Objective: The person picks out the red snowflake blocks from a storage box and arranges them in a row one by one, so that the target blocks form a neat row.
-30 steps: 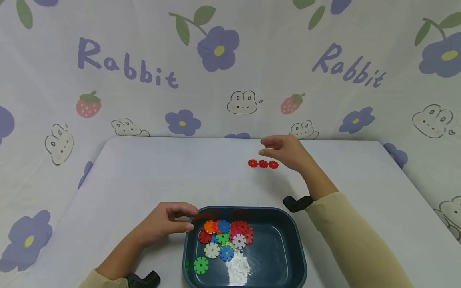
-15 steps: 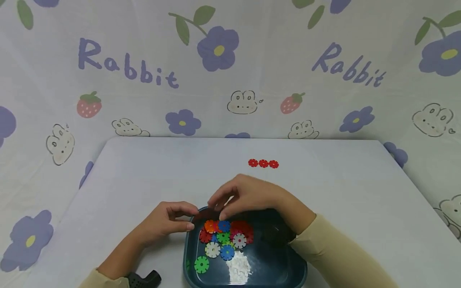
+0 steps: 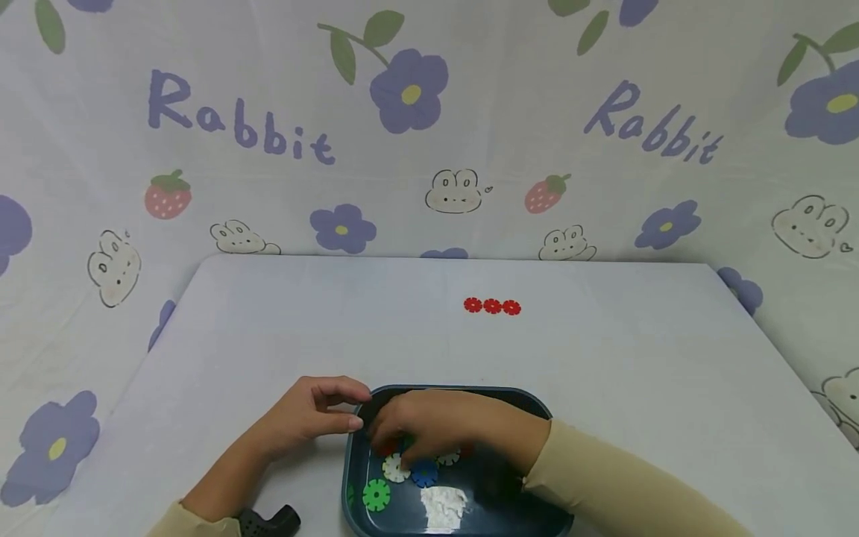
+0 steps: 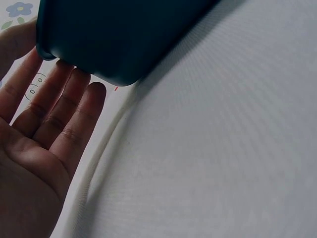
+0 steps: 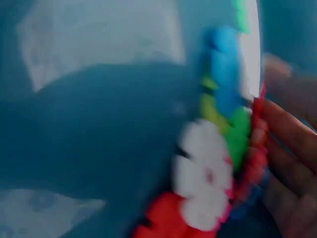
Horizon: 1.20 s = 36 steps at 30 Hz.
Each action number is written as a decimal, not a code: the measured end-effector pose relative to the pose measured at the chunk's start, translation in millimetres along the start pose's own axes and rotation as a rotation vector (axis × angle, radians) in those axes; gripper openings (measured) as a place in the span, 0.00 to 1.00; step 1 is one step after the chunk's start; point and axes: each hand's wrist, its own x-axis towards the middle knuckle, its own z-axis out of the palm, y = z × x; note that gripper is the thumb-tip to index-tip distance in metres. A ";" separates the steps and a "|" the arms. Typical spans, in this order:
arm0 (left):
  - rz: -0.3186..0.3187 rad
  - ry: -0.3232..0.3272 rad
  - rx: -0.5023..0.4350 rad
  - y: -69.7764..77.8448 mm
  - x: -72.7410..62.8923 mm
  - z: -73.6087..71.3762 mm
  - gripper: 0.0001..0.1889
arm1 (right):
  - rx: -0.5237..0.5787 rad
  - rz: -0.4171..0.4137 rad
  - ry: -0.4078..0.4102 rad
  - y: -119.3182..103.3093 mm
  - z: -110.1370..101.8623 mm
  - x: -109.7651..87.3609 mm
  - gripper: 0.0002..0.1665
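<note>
A dark blue-green tray (image 3: 348,477) holds several flower-shaped plastic discs, among them a green disc (image 3: 376,495), a white disc (image 3: 396,468) and a blue disc (image 3: 424,473). My left hand (image 3: 315,410) rests its fingertips on the tray's left rim; the left wrist view shows its fingers (image 4: 81,111) fairly straight against the outer wall. My right hand (image 3: 436,425) is down inside the tray, over the pile, hiding part of it. In the blurred right wrist view its fingertips are right at a red disc (image 5: 257,111); I cannot tell whether they pinch it.
Three red discs (image 3: 493,306) lie in a row near the far side of the white table (image 3: 302,321). Behind the table hangs a rabbit-and-flower patterned cloth (image 3: 268,194). A black wrist device (image 3: 270,521) is on the left sleeve.
My right hand has come back from beside the row of red discs, crossed the tray's far rim and dipped into the pile of discs. The left hand has stayed at the rim.
</note>
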 end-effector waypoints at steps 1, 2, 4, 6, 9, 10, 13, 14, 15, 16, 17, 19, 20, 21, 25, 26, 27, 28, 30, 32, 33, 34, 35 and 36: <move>-0.002 0.002 0.002 -0.1 -0.2 0.2 0.15 | -0.042 -0.013 0.014 -0.6 2.2 1.3 0.19; -0.002 0.002 0.003 -0.1 -0.4 0.4 0.15 | -0.077 -0.025 0.031 -1.0 4.1 2.5 0.17; -0.006 0.003 0.005 0.1 -0.4 0.3 0.15 | -0.124 -0.040 0.064 -1.3 6.2 3.6 0.15; -0.002 0.001 0.004 -0.2 0.3 -0.2 0.14 | -0.160 -0.047 0.090 -1.2 7.6 4.3 0.13; 0.000 0.001 0.006 0.3 1.3 -0.8 0.14 | -0.183 -0.028 0.103 -1.5 8.6 4.8 0.14; 0.000 0.001 0.008 0.6 1.5 -0.9 0.14 | -0.184 -0.024 0.106 -1.6 8.9 5.0 0.14; -0.007 0.004 0.014 1.7 1.4 -1.0 0.15 | -0.157 -0.012 0.098 -1.6 9.8 5.3 0.16; -0.010 0.004 0.015 2.0 1.3 -0.9 0.15 | -0.146 -0.008 0.092 -1.5 10.1 5.3 0.16; -0.011 0.004 0.013 2.2 1.1 -0.9 0.15 | -0.136 -0.005 0.087 -1.4 10.3 5.4 0.17; -0.013 0.005 0.011 2.5 0.8 -0.8 0.15 | -0.127 -0.001 0.083 -1.2 10.4 5.3 0.17; -0.015 0.005 0.009 2.7 0.6 -0.6 0.15 | -0.118 0.001 0.080 -1.1 10.6 5.3 0.17; -0.019 0.006 0.004 3.0 -0.1 -0.2 0.15 | -0.104 0.003 0.079 -0.7 10.9 5.3 0.16; -0.019 0.006 0.000 3.0 -0.4 0.0 0.15 | -0.101 0.001 0.082 -0.8 11.0 5.3 0.15; -0.020 0.006 -0.002 3.0 -0.8 0.2 0.15 | -0.097 -0.001 0.086 -0.8 11.3 5.2 0.15; -0.021 0.008 0.000 3.7 -0.5 -0.1 0.15 | -0.096 -0.013 0.112 -0.2 10.4 5.5 0.11; -0.021 0.008 -0.002 3.7 -0.4 -0.1 0.15 | -0.097 -0.018 0.120 0.0 10.3 5.7 0.10; -0.021 0.008 -0.003 3.8 -0.3 -0.2 0.15 | -0.094 -0.021 0.126 0.4 10.2 5.8 0.10; -0.021 0.008 -0.003 3.7 -0.3 -0.2 0.15 | -0.093 -0.025 0.131 0.8 10.2 6.0 0.09; -0.019 0.007 -0.005 3.4 -0.2 -0.3 0.15 | -0.089 -0.032 0.138 1.0 9.9 6.1 0.07; -0.013 0.003 -0.006 2.8 -0.2 -0.3 0.15 | -0.075 -0.041 0.139 0.9 9.2 5.8 0.06; -0.011 0.002 -0.004 2.5 -0.1 -0.4 0.15 | -0.066 -0.045 0.138 0.7 8.8 5.5 0.05; -0.009 0.001 -0.004 2.1 -0.1 -0.4 0.15 | -0.054 -0.049 0.137 0.3 8.1 5.2 0.05; -0.006 -0.001 -0.003 1.7 -0.1 -0.4 0.15 | -0.038 -0.053 0.135 -0.2 7.4 4.6 0.04; -0.004 -0.003 -0.004 1.3 -0.1 -0.5 0.15 | -0.021 -0.059 0.134 -0.6 6.7 4.1 0.04</move>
